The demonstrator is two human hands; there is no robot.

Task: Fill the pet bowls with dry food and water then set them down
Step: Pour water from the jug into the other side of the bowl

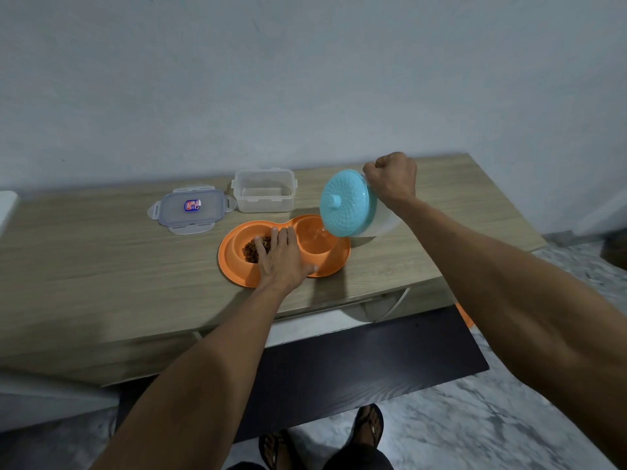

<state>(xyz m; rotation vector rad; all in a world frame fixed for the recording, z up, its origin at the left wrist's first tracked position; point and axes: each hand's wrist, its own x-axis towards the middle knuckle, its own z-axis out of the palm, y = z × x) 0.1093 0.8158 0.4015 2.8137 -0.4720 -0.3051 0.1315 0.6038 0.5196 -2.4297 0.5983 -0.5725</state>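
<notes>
An orange double pet bowl (237, 266) lies on the wooden table (101, 259). Its left well holds brown dry food (250, 252); its right well (315, 239) shows a wet sheen. My left hand (281, 259) lies flat across the bowl's middle, fingers apart, pressing on it. My right hand (393, 179) is closed on the handle of a clear water jug with a teal lid (346, 203), which is tipped steeply to the left over the right well.
An empty clear plastic container (264, 191) stands behind the bowl, its snap lid (191, 208) lying to the left. The table's front edge runs just below the bowl. A dark board (356, 368) and marbled floor lie below, with my sandalled feet.
</notes>
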